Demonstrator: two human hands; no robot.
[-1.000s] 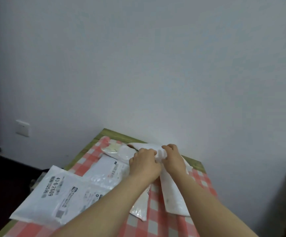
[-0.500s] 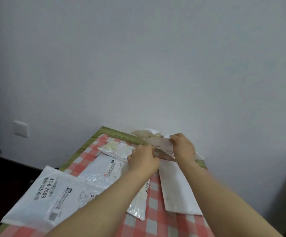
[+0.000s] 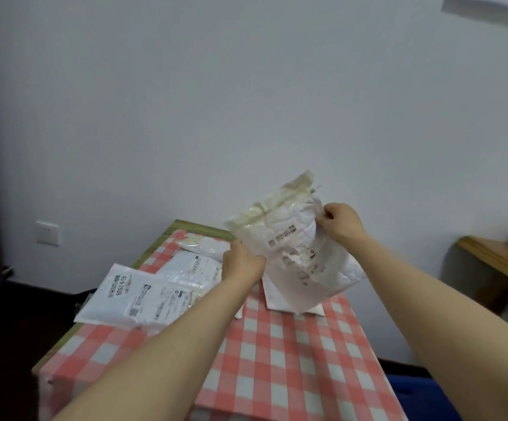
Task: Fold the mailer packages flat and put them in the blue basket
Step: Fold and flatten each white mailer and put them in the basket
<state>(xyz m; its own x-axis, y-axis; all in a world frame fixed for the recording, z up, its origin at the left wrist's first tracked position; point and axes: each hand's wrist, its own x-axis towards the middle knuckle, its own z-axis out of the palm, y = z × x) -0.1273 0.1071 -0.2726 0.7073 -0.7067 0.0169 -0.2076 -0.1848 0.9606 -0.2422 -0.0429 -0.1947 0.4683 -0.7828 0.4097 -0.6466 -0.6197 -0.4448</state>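
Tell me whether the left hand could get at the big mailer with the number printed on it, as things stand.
Probably yes, but not right away. The big numbered mailer lies uncovered on the table's left side, beside the left forearm. The left hand is gripping the lifted mailer together with the right hand, so it must let go first.

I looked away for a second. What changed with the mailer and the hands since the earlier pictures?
The crumpled mailer has come up off the checked table and now hangs upright in the air. The right hand pinches its upper edge; the left hand holds its lower left side. The other mailers lie on the left of the table as before.
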